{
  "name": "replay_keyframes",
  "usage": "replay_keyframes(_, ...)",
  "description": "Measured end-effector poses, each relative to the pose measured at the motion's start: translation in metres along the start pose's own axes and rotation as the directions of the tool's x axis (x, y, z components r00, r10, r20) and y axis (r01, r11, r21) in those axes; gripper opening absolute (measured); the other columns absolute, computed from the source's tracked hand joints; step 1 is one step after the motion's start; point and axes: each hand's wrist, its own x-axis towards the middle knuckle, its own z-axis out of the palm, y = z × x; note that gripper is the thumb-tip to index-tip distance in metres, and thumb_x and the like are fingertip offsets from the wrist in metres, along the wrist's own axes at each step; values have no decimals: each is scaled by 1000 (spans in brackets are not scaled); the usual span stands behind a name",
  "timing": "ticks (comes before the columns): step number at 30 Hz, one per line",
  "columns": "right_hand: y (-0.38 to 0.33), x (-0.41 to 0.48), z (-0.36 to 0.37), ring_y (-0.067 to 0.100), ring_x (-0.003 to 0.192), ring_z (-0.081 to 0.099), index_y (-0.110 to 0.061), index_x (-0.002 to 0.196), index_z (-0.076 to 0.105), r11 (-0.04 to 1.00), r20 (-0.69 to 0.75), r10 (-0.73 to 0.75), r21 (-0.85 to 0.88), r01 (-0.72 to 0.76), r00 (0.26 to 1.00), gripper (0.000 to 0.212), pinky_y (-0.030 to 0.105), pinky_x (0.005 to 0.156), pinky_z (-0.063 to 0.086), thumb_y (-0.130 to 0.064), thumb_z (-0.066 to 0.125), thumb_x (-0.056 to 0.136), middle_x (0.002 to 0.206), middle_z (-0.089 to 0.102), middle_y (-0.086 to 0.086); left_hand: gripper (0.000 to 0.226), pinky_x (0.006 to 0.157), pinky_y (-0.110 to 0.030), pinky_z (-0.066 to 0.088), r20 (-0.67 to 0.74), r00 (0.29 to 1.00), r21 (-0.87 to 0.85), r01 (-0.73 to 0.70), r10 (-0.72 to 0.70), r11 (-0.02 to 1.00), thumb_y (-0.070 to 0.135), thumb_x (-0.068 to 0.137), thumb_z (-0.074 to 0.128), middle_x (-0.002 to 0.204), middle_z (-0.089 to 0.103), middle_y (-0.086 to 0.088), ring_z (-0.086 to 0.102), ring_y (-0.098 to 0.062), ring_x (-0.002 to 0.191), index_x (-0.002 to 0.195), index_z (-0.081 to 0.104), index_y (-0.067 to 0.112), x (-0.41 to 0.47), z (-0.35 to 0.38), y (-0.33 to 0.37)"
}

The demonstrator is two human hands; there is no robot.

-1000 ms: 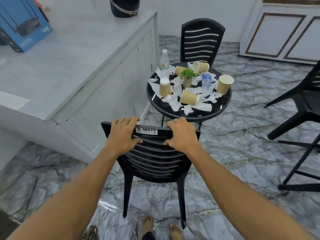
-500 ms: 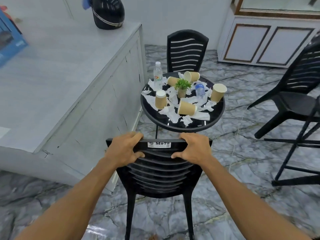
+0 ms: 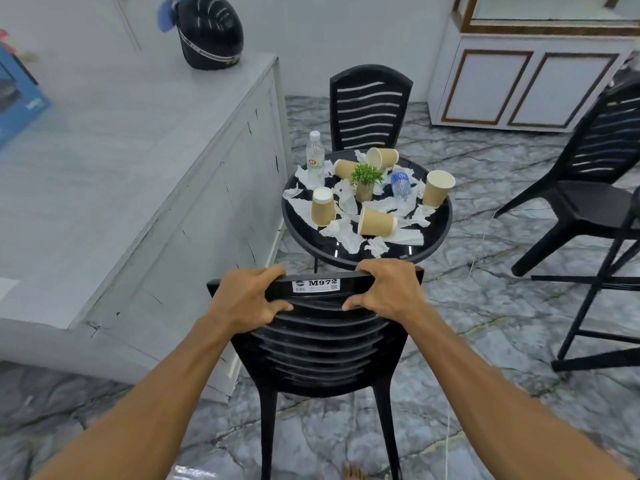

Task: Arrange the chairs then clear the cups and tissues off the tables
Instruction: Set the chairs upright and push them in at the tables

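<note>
Near chair (image 3: 268, 427): seat hidden from you behind backrest (image 3: 322, 341). Box (image 3: 20, 98), right chair (image 3: 588, 202): cut by frame edges. Label (image 3: 315, 285) small print: unreadable.

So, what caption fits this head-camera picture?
Left hand and right hand grip the top rail of a black chair before a round table littered with paper cups and tissues.

Glossy grey marble-look floor (image 3: 485, 341) with dark veins, plain pale wall (image 3: 329, 29) behind. Long grey-white counter (image 3: 121, 161) on the left carries a black helmet (image 3: 211, 32) and a blue box (image 3: 17, 95); white cabinet (image 3: 519, 88) with brown-gold trim stands back right.
</note>
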Motion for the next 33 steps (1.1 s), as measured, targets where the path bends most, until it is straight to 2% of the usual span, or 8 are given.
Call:
replay_keyframes(5, 15, -10, 13, 15, 60, 59, -17, 78, 67, 993, -123, -120, -29, 117, 985, 62, 32, 56, 51, -64, 90, 43, 65, 62, -8, 55, 55, -25, 43, -52, 998, 15, -24, 24, 1000, 46, 65, 89, 78, 67, 8, 62, -19, 62, 103, 57, 23, -10, 12, 7)
replay_keyframes(9, 17, -37, 43, 21, 95, 64, -19, 105, 66, 975, -168, -198, -137, 176, 966, 67, 37, 84, 53, -52, 91, 54, 100, 67, -3, 53, 62, -32, 51, -40, 997, 21, 65, -64, 998, 46, 70, 85, 89, 68, 3, 64, -23, 75, 107, 55, 22, -39, 26, -4)
replay_keyframes(12, 23, -47, 51, 23, 110, 60, -20, 109, 62, 967, -127, -220, -162, 198, 967, 70, 40, 96, 48, -57, 88, 55, 111, 66, -2, 56, 70, -33, 56, -49, 999, 56, -14, 17, 998, 46, 74, 80, 109, 68, 1, 64, -22, 95, 118, 60, 17, -49, 30, -2)
replay_keyframes(14, 32, -48, 47, 22, 103, 63, -19, 106, 63, 963, -99, -224, -173, 205, 969, 70, 37, 90, 49, -59, 88, 54, 106, 66, -3, 57, 70, -33, 56, -48, 997, 74, -49, 53, 996, 45, 76, 79, 113, 68, 1, 65, -22, 97, 122, 60, 17, -50, 36, 6)
replay_keyframes(17, 37, -38, 35, 20, 82, 65, -17, 95, 63, 960, -42, -215, -192, 203, 976, 65, 33, 72, 48, -59, 90, 53, 90, 67, -4, 47, 54, -31, 54, -2, 998, 54, -57, 57, 997, 50, 79, 72, 90, 71, 4, 68, -23, 71, 115, 55, 24, -39, 34, 11)
replay_keyframes(20, 38, -29, 25, 21, 76, 65, -15, 93, 65, 975, -76, -184, -138, 172, 980, 65, 31, 70, 48, -55, 92, 51, 83, 67, -3, 55, 51, -28, 51, 2, 996, 30, -87, 87, 996, 41, 70, 87, 81, 71, 7, 67, -21, 64, 109, 51, 26, -15, 19, 11)
replay_keyframes(26, 59, -40, -4, 24, 76, 67, -9, 94, 67, 988, -209, -127, -111, 106, 970, 67, 36, 70, 55, -54, 93, 52, 85, 70, 1, 54, 57, -30, 52, 43, 980, -39, -193, 195, 980, 37, 66, 90, 85, 71, 4, 65, -20, 67, 108, 61, 19, 39, 12, 26)
replay_keyframes(33, 79, -49, -26, 25, 81, 68, -4, 99, 69, 986, -320, -103, -160, 53, 942, 74, 36, 77, 53, -53, 94, 49, 88, 71, 6, 55, 68, -37, 55, 99, 969, -110, -215, 226, 970, 44, 75, 83, 95, 71, 0, 66, -23, 80, 118, 58, 18, 81, 30, 35)
